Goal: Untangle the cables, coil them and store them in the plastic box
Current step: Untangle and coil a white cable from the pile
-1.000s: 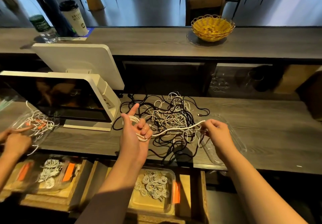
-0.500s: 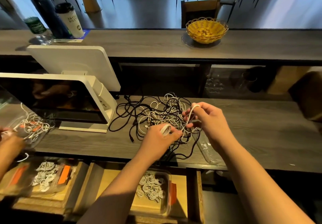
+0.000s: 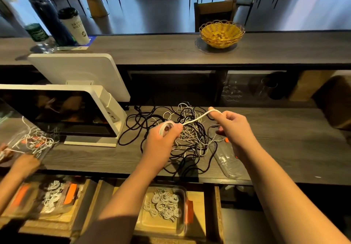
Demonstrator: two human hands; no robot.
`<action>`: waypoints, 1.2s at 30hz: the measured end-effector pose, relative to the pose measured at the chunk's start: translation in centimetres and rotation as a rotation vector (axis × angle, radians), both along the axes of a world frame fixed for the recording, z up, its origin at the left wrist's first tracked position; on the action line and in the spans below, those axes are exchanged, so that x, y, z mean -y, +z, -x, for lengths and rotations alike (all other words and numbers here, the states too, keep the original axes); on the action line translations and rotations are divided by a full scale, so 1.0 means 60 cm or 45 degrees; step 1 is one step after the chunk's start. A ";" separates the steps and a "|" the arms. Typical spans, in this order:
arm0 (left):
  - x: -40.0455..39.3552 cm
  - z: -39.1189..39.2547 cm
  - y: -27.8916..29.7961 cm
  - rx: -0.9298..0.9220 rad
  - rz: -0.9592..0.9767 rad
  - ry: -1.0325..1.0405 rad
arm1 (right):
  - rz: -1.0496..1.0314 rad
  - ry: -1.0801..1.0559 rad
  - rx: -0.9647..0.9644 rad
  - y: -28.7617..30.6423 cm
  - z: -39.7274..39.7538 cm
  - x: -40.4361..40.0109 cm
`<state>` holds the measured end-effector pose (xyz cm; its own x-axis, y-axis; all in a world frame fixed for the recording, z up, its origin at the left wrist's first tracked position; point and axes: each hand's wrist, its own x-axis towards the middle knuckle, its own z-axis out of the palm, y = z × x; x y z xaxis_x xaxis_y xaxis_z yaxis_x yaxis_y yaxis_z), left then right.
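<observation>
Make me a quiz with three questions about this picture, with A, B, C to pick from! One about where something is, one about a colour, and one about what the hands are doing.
1. Where is the yellow basket?
A. on the upper counter
B. in the drawer
C. on the floor

2. What colours are the tangled cables?
A. red and green
B. black and white
C. all blue

3. What is the left hand doing?
A. lying flat on the desk
B. holding a cup
C. gripping a coil of white cable

Answers:
1 A, the basket sits on the higher ledge, behind the tangle.
2 B, the heap mixes black and white strands.
3 C, its fingers curl round the white cable, which runs to the right hand, pinching the far end.
</observation>
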<state>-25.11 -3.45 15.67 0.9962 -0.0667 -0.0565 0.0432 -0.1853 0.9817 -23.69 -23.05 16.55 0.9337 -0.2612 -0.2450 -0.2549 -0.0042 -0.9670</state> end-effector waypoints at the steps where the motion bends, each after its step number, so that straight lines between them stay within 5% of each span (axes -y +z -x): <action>1: 0.000 -0.001 0.001 0.003 0.020 0.023 | -0.030 -0.038 -0.004 -0.003 -0.002 0.002; 3: -0.004 -0.003 0.000 0.014 0.058 0.097 | -0.001 -0.148 0.025 -0.011 -0.007 0.009; 6: -0.011 -0.007 -0.009 -0.046 0.076 0.211 | 0.459 -0.138 0.092 -0.017 -0.009 0.028; 10: -0.023 -0.010 -0.021 -0.185 -0.035 0.093 | 1.015 0.351 -0.200 -0.009 -0.003 0.030; 13: -0.019 -0.007 -0.023 -0.245 -0.013 -0.020 | 1.359 0.561 -0.185 -0.007 0.003 0.014; 16: -0.013 -0.004 -0.020 -0.309 0.108 -0.046 | 1.231 0.751 0.029 0.001 0.016 -0.027; 21: -0.012 -0.001 -0.012 -0.422 0.112 -0.110 | 0.893 0.655 0.370 -0.003 0.046 -0.077; 28: -0.012 0.000 -0.014 -0.424 0.073 -0.089 | 0.708 0.736 0.137 -0.057 0.050 -0.085; 34: -0.016 -0.012 -0.022 -0.529 0.959 0.254 | 0.837 0.910 0.232 -0.084 0.076 -0.098; 36: -0.017 -0.015 -0.025 -0.520 1.067 0.330 | 0.925 0.957 0.256 -0.091 0.084 -0.108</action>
